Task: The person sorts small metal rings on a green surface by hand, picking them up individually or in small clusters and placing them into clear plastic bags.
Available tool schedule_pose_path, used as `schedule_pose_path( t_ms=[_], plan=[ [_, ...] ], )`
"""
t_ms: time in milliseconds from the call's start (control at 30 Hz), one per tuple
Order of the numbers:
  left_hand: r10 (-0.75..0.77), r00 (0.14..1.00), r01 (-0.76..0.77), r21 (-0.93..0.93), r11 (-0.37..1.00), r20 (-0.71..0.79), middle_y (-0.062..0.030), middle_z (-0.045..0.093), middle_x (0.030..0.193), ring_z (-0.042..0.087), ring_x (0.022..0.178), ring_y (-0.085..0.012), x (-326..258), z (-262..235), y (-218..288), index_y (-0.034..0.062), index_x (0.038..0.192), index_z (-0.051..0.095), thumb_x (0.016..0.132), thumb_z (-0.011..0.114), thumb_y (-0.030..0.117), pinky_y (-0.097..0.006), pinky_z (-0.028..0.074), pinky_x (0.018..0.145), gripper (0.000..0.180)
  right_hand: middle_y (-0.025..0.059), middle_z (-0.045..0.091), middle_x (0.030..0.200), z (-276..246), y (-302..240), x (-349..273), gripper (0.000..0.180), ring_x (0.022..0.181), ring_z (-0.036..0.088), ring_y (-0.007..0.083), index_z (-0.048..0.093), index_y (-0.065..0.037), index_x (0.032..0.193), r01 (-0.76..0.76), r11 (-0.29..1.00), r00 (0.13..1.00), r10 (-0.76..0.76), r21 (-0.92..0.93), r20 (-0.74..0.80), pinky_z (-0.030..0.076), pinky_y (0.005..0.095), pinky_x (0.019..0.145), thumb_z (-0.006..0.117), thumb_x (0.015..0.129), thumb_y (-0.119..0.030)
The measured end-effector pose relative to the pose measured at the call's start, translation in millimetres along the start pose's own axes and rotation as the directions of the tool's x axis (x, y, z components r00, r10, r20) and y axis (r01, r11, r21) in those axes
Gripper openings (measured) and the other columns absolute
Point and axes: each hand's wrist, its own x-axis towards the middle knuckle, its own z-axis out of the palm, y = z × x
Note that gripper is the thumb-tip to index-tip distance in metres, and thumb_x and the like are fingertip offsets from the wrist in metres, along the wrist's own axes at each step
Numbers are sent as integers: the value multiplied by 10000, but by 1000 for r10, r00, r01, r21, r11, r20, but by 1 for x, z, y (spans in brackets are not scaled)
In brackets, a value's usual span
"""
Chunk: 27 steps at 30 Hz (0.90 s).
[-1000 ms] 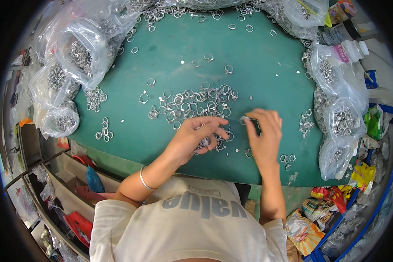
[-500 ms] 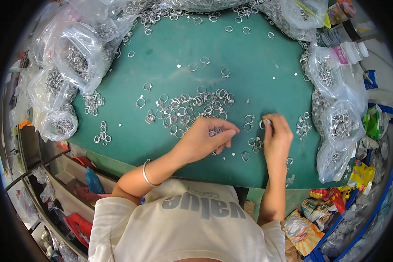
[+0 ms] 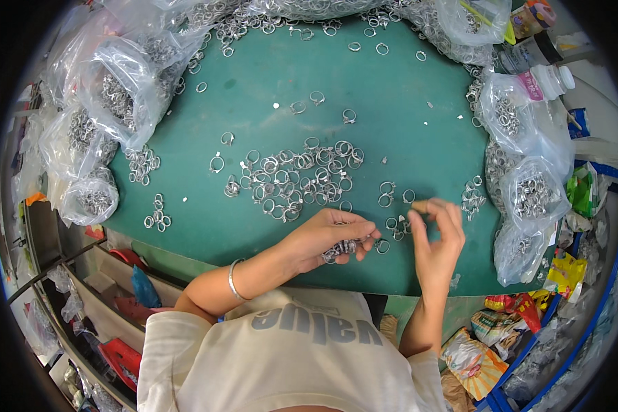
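My left hand (image 3: pixel 317 239) is closed around several silver rings (image 3: pixel 339 251), which show below its curled fingers, near the table's front edge. To the right, my right hand (image 3: pixel 438 242) hovers over the green table with thumb and forefinger apart and nothing visible between them; its fingertips are slightly blurred. A single ring (image 3: pixel 408 196) lies just beside those fingertips. Small groups of rings (image 3: pixel 387 193) sit between the two hands. Beyond my left hand spreads a loose pile of rings (image 3: pixel 302 172) on the green tabletop (image 3: pixel 206 213).
Clear plastic bags full of rings (image 3: pixel 120 96) line the left side, and more bags (image 3: pixel 532 196) stand along the right. Heaped rings (image 3: pixel 261 17) edge the back. A white bottle (image 3: pixel 553 82) lies at the right. Small ring clusters (image 3: pixel 159 214) rest at the left front.
My right hand has let go of a ring, which now lies on the table, and its fingers have parted. My left hand has drawn back toward me with its rings.
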Motion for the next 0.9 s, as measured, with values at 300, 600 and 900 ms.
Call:
schedule_pose_path(
  t_ms=[300, 600, 900],
  plan=[
    [85, 990, -105, -174, 979, -116, -133, 678, 928, 668, 759, -164, -20, 1, 2, 2, 974, 648, 924, 585, 190, -218, 483, 476, 205, 107, 582, 858, 15, -22, -6, 215, 830, 551, 273, 639, -26, 858, 75, 973, 980, -112, 216, 162, 450, 369, 728, 726, 670, 34],
    [164, 986, -162, -31, 986, 41, -139, 683, 991, 686, 863, -194, -32, -18, -6, 11, 1005, 653, 887, 637, 137, -231, 488, 507, 173, 105, 577, 972, 66, -26, 54, 187, 896, 546, 300, 627, -2, 909, 200, 980, 973, -199, 6, 117, 426, 390, 806, 696, 738, -32],
    [291, 948, -291, -16, 957, 126, -132, 676, 834, 662, 710, -175, -32, -39, -11, 24, 760, 619, 921, 587, 198, -241, 446, 450, 240, 101, 591, 905, 46, -8, 43, 159, 857, 541, 306, 610, -13, 890, 120, 990, 940, -139, 79, 311, 422, 393, 775, 672, 744, -1]
  ],
)
